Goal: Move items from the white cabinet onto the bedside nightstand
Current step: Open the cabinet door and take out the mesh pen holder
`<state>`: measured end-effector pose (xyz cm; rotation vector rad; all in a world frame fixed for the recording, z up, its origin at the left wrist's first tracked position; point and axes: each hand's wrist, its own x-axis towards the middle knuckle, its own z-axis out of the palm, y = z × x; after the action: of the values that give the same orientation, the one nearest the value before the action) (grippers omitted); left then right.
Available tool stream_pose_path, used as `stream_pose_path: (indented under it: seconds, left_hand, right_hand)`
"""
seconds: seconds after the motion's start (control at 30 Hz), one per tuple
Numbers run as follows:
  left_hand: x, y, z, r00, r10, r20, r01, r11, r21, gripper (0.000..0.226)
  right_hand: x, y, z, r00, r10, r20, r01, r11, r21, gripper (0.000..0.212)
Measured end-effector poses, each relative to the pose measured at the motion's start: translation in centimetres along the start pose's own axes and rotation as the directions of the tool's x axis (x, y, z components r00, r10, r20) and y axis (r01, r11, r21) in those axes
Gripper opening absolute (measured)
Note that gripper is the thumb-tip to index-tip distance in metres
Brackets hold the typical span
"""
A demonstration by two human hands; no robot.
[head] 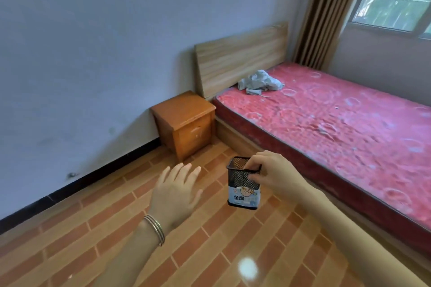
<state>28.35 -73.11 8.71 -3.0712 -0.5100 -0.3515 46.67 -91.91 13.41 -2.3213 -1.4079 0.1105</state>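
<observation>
My right hand [268, 173] grips the rim of a black mesh pen holder [243, 190] with a white and blue label, carried upright in the air over the floor. My left hand [178, 187] is stretched out beside it with straight, spread fingers and holds nothing. The orange wooden nightstand [184, 109] stands ahead against the wall, next to the head of the bed, with nothing on its top. The white cabinet is out of view.
A bed with a red mattress [338, 123] and a wooden headboard [242, 56] fills the right side. A crumpled grey cloth [260, 81] lies near the headboard. Tiled floor [210, 251] lies between me and the nightstand. A curtain and window are at the back right.
</observation>
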Motion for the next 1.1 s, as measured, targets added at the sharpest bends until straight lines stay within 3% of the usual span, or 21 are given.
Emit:
stream_pose_path:
  seconds: [0.27,0.43,0.67,1.1]
  left_hand:
    - [6.6,-12.3,-0.7,0.997,-0.063,-0.043,0.065,0.997,0.031,0.056]
    - [9.5,-17.3,0.6,0.991,-0.118,-0.058,0.118,0.993,-0.004,0.054]
    - [15.5,-21.0,4.7,0.978,-0.191,-0.084,0.189,0.981,-0.035,0.050]
    - [36.4,-27.1,8.9,0.922,-0.380,-0.068,0.381,0.924,0.007,0.054]
  right_hand:
    - [15.5,-4.3,3.0,0.997,-0.078,-0.025,0.078,0.997,-0.003,0.013]
    - [22.4,-4.9,5.0,0.993,-0.116,0.030,0.116,0.993,-0.003,0.013]
    - [32.0,-1.6,8.0,0.972,-0.187,0.141,0.196,0.979,-0.050,0.013]
    - [56.4,6.6,5.5,0.930,-0.359,0.078,0.360,0.933,-0.001,0.013]
